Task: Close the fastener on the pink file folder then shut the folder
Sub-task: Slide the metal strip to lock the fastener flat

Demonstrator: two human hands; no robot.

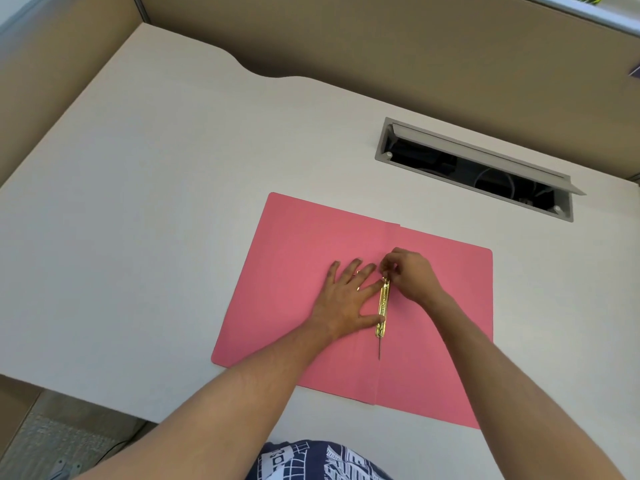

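Observation:
The pink file folder lies open and flat on the white desk. A gold metal fastener runs along its centre fold, with a thin prong sticking out toward me at its near end. My left hand rests flat on the left leaf, fingers spread, thumb and fingertips touching the fastener bar. My right hand pinches the far end of the fastener with its fingertips.
A grey cable slot with an open lid is set into the desk behind the folder on the right. Brown partition walls enclose the desk at the back and left. The desk's front edge drops to the floor at lower left.

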